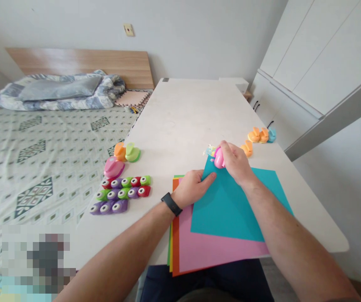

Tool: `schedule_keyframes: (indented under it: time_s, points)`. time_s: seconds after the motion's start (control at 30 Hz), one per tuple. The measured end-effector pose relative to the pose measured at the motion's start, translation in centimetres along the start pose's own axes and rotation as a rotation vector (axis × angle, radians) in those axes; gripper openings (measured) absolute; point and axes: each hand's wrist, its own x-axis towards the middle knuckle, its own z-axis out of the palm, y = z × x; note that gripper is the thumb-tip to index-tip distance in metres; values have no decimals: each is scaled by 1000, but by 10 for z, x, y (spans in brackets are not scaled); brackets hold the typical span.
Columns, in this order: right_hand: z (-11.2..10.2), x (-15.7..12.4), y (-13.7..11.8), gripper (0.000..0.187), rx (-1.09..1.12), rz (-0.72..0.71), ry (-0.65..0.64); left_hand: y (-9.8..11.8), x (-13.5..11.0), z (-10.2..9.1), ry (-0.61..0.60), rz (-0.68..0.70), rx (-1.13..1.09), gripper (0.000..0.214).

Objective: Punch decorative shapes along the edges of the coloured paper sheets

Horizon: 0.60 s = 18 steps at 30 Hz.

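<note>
A teal paper sheet (230, 205) lies on top of a stack of coloured sheets, with pink (205, 247) and orange (175, 235) ones showing below. My left hand (194, 187), with a black watch at the wrist, pinches the teal sheet's left edge near its top corner. My right hand (234, 161) is closed over a pink paper punch (218, 158) set on that corner. A few small paper cut-outs (210, 150) lie just beyond the punch.
On the white table (186, 113), rows of small purple, green and red punches (120, 193) sit at left, with larger pink (113, 167), orange and green ones behind. Orange and blue punches (260, 135) lie at right. A bed (42, 138) adjoins the table's left side; white cabinets stand at right.
</note>
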Motion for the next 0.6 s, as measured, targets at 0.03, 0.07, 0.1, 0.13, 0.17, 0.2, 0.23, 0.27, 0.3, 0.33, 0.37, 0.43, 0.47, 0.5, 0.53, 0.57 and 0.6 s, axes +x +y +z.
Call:
schedule_keyframes:
  time_s: [0.03, 0.07, 0.1, 0.13, 0.17, 0.2, 0.23, 0.27, 0.3, 0.33, 0.37, 0.43, 0.47, 0.5, 0.53, 0.57, 0.6]
  points:
    - [0, 0, 0, 64, -10, 2, 1, 0, 0, 0, 2, -3, 3, 53]
    - [1, 0, 1, 64, -21, 2, 0, 0, 0, 0, 5, -8, 6, 53]
    - [1, 0, 1, 65, -32, 0, -2, 0, 0, 0, 10, -14, 8, 53]
    - [1, 0, 1, 66, -40, -3, -3, 0, 0, 0, 15, -21, 11, 53]
    - [1, 0, 1, 67, -46, -5, -5, 0, 0, 0, 20, -26, 13, 53]
    - [1, 0, 1, 67, -49, -6, -6, 0, 0, 0, 23, -29, 14, 53]
    - [1, 0, 1, 67, -52, -5, -4, 0, 0, 0, 23, -30, 16, 54]
    - [1, 0, 1, 67, -53, -3, -1, 0, 0, 0, 22, -29, 18, 54]
    - [2, 0, 0, 67, -54, -2, 3, 0, 0, 1, 21, -27, 19, 54]
    - [2, -1, 0, 67, -55, -2, 4, 0, 0, 1, 21, -26, 20, 54]
    - [3, -1, 0, 67, -56, -3, 2, 0, 0, 1, 22, -26, 19, 53]
    - [3, -1, 0, 68, -62, -7, 1, 0, 0, 1, 25, -28, 11, 53]
    - [4, -2, 0, 68, -67, -8, 2, 0, 0, 1, 24, -29, 5, 52]
    - [4, -2, 0, 68, -73, -9, 3, 0, 0, 1, 23, -29, 1, 52]
    - [4, -2, 0, 68, -78, -9, 6, 0, 0, 1, 21, -28, 0, 52]
    - [4, -2, 0, 68, -81, -9, 9, 0, 0, 1, 19, -25, 1, 51]
    - [4, -2, 0, 67, -83, -10, 9, 0, 0, 1, 17, -22, 5, 52]
